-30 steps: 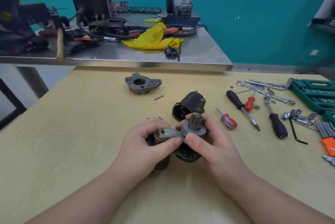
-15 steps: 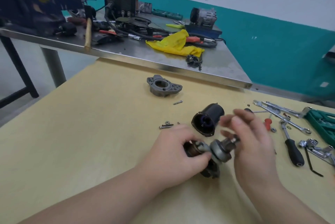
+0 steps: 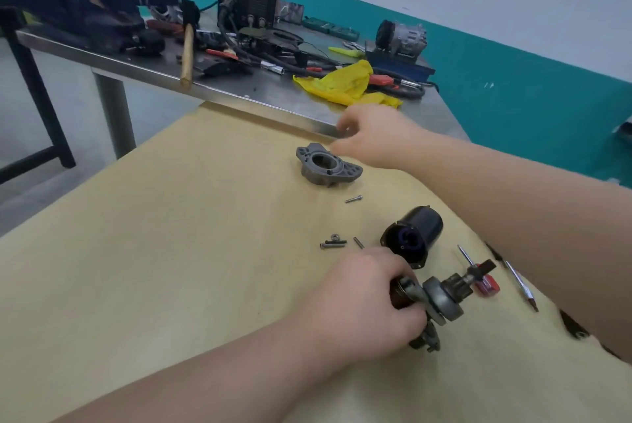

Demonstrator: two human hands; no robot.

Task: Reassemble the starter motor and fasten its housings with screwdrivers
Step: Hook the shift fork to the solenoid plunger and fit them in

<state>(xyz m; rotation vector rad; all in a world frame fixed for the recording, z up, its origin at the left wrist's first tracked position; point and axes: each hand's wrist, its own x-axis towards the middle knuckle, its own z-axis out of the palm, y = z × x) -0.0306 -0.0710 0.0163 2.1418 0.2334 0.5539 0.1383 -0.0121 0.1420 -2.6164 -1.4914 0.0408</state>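
Just behind the grey end housing (image 3: 327, 166), right hand (image 3: 374, 138) hovers, fingers blurred, grip indeterminate; nearer, left hand (image 3: 362, 303) grasps armature assembly (image 3: 441, 299).

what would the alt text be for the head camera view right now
A person's left hand grips a partly assembled starter motor on a tan table while the right hand, blurred, reaches toward a grey end housing. A black cylindrical housing, loose screws and a red-handled screwdriver lie nearby.
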